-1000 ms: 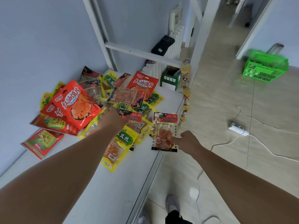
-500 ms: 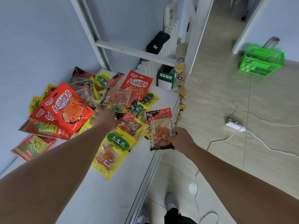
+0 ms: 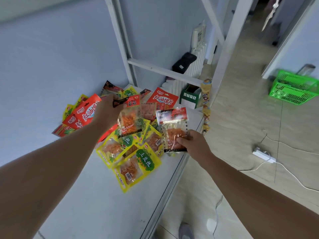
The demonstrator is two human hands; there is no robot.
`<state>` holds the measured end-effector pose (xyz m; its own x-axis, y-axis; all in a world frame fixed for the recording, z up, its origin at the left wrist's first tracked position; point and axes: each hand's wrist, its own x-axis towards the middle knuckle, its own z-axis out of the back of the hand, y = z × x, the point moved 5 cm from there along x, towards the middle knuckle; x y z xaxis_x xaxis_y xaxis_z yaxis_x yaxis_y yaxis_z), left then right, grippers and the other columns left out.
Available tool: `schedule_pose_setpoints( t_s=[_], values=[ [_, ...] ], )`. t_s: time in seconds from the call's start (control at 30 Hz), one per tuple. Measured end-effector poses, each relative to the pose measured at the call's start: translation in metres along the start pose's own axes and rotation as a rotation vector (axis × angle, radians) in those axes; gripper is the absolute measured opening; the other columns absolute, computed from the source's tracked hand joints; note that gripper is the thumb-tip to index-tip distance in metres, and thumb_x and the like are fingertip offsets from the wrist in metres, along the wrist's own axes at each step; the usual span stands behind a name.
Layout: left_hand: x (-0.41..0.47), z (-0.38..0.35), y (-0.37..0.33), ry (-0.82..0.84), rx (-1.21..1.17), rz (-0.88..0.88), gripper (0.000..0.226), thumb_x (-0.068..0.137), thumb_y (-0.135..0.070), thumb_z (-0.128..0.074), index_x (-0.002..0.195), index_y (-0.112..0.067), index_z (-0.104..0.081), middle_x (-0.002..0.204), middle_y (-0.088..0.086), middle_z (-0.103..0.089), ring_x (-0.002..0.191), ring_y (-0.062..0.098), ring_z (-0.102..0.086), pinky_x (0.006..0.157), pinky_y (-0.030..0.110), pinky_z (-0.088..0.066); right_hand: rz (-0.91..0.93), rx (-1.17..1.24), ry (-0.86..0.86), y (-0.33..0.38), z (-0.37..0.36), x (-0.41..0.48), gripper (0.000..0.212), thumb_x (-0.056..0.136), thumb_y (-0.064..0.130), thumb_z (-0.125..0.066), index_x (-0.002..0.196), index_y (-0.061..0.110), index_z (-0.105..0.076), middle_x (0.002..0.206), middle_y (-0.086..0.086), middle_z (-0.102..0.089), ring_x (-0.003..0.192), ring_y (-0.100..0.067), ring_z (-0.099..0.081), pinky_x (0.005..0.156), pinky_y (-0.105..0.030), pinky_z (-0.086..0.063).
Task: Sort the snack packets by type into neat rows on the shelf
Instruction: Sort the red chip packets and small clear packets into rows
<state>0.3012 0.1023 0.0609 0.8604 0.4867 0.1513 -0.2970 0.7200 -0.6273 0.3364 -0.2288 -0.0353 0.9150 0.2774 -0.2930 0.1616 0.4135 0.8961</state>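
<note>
A jumbled pile of snack packets lies on the white shelf (image 3: 89,195). My left hand (image 3: 107,112) pinches the top of a clear packet with a red header (image 3: 128,120) and holds it above the pile. My right hand (image 3: 193,144) grips the lower part of a second clear red-header packet (image 3: 172,125) near the shelf's right edge. Yellow packets with green labels (image 3: 138,168) lie nearest me. Large red packets (image 3: 86,112) are at the left and another red packet (image 3: 163,99) at the back.
White shelf uprights and a crossbar (image 3: 164,71) rise behind the pile. A green box (image 3: 189,97) and a hanging strip of small snacks (image 3: 206,107) are at the shelf's far end. A green basket (image 3: 293,88) and a power strip (image 3: 262,155) sit on the floor.
My left hand has lifted a red-header packet out of the pile. My right hand has taken hold of the other red-header packet and raised it off the shelf.
</note>
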Motion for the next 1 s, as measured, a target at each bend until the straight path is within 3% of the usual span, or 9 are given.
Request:
schedule_pose_setpoints(
  t_s=[0.13,0.23,0.4,0.5,0.57,0.7,0.8,1.0],
  values=[
    [-0.012,0.045,-0.006,-0.094,-0.072,0.041,0.011,0.091,-0.03,-0.075,0.096,-0.028,-0.065,0.071,-0.012,-0.066,0.054,0.004,-0.059,0.046,0.025,-0.04,0.085,0.029,0.059,0.031,-0.012,0.001,0.016,0.083,0.025,-0.074,0.089,0.011,-0.075,0.088,-0.018,-0.073,0.076,-0.03,-0.067,0.066,-0.03,-0.048],
    [-0.031,0.078,-0.003,-0.169,-0.185,0.128,0.012,0.088,-0.03,-0.078,0.087,-0.03,-0.065,0.066,0.0,-0.073,0.054,0.013,-0.069,0.048,0.025,-0.049,0.129,0.045,0.129,0.051,-0.028,0.002,0.002,0.085,0.021,-0.076,0.085,0.022,-0.075,0.079,-0.001,-0.075,0.074,-0.022,-0.07,0.057,-0.019,-0.051],
    [-0.082,0.125,0.012,-0.287,-0.403,0.246,0.017,0.085,-0.018,-0.082,0.086,-0.025,-0.066,0.063,-0.002,-0.074,0.057,0.01,-0.073,0.049,0.024,-0.049,0.182,0.016,0.308,0.07,-0.071,-0.005,0.008,0.082,0.025,-0.077,0.09,0.02,-0.076,0.089,-0.004,-0.076,0.088,-0.023,-0.072,0.079,-0.042,-0.057],
    [-0.128,0.157,0.031,-0.369,-0.468,0.336,0.016,0.084,-0.015,-0.083,0.088,-0.02,-0.068,0.077,0.008,-0.078,0.06,0.022,-0.073,0.06,0.035,-0.053,0.211,-0.024,0.422,0.079,-0.106,-0.018,0.009,0.08,0.032,-0.08,0.084,0.026,-0.074,0.079,0.007,-0.075,0.078,-0.011,-0.07,0.071,-0.033,-0.054],
    [-0.163,0.178,0.045,-0.432,-0.51,0.395,0.017,0.085,-0.014,-0.082,0.092,-0.019,-0.067,0.084,0.009,-0.079,0.07,0.028,-0.077,0.058,0.032,-0.055,0.23,-0.022,0.532,0.084,-0.135,-0.034,0.01,0.081,0.031,-0.08,0.084,0.023,-0.075,0.078,0.006,-0.076,0.073,-0.006,-0.07,0.07,-0.03,-0.052],
    [-0.23,0.219,0.066,-0.543,-0.465,0.478,0.018,0.087,-0.018,-0.081,0.1,-0.017,-0.07,0.089,0.003,-0.081,0.078,0.027,-0.079,0.066,0.035,-0.057,0.306,-0.007,0.714,0.091,-0.185,-0.079,0.009,0.081,0.021,-0.081,0.082,0.013,-0.075,0.077,0.006,-0.072,0.068,-0.006,-0.067,0.066,-0.026,-0.046],
    [-0.274,0.244,0.078,-0.61,-0.433,0.511,0.015,0.089,-0.021,-0.08,0.1,-0.018,-0.07,0.088,0.002,-0.081,0.078,0.025,-0.079,0.067,0.035,-0.058,0.312,-0.013,0.826,0.091,-0.218,-0.114,0.012,0.082,0.014,-0.079,0.076,0.009,-0.07,0.064,0.009,-0.066,0.06,-0.007,-0.058,0.058,-0.022,-0.04],
    [-0.362,0.282,0.105,-0.679,-0.334,0.57,0.012,0.093,-0.024,-0.075,0.104,-0.019,-0.071,0.087,-0.005,-0.08,0.076,0.018,-0.079,0.065,0.033,-0.058,0.332,-0.088,0.986,0.094,-0.275,-0.186,0.015,0.083,0.02,-0.077,0.093,0.01,-0.075,0.091,-0.016,-0.075,0.078,-0.019,-0.067,0.073,-0.033,-0.044]
  ],
)
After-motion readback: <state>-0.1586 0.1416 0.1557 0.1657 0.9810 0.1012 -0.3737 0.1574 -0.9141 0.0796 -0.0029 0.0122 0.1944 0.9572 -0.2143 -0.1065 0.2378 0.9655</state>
